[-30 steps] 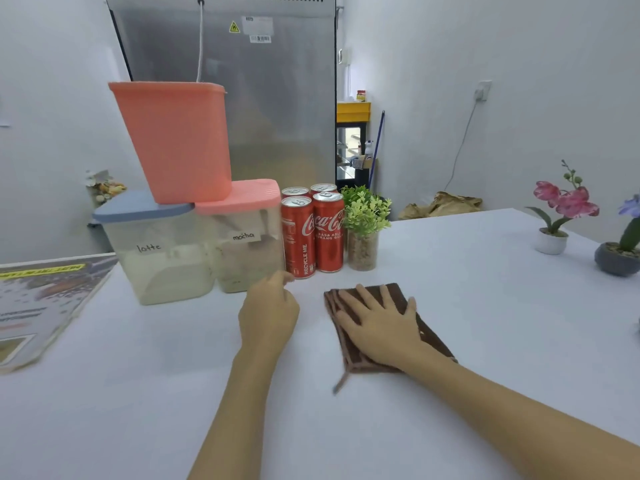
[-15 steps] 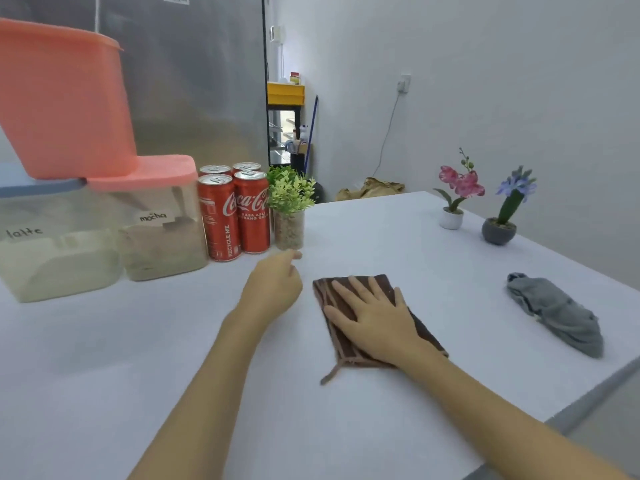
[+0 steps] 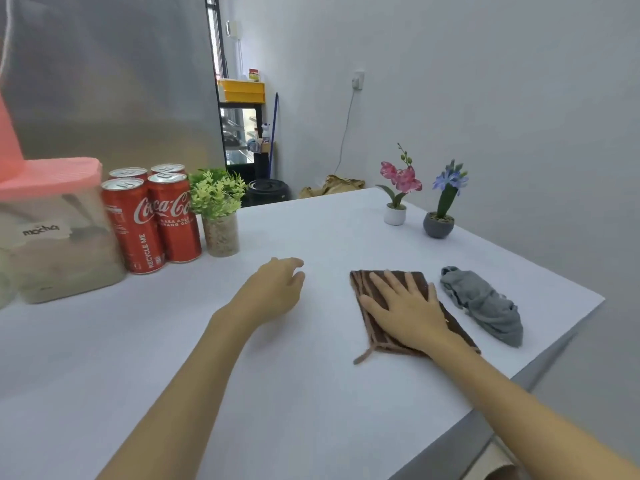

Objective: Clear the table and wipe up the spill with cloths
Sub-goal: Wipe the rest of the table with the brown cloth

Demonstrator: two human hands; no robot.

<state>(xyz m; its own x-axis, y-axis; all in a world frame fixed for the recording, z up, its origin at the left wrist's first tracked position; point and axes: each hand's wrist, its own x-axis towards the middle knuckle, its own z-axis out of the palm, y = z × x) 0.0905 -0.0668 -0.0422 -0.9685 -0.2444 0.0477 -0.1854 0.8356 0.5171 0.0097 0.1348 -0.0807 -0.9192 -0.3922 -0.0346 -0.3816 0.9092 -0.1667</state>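
Brown cloth [image 3: 381, 336] rightward, half under hand [image 3: 407, 308]

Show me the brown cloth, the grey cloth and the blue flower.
brown cloth [image 3: 401, 279]: head view, far edge beyond the fingers.
grey cloth [image 3: 485, 303]: head view, middle of the bundle.
blue flower [image 3: 450, 178]: head view, the blossom.

white table [image 3: 311, 393], brown cloth [image 3: 367, 289], grey cloth [image 3: 485, 303], cans [image 3: 152, 220]

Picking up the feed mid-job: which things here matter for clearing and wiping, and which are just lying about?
For the job:
folded brown striped cloth under the right hand
crumpled grey cloth
white table
left hand

Lying about:
four red cola cans
pink-lidded "mocha" container
three small potted plants
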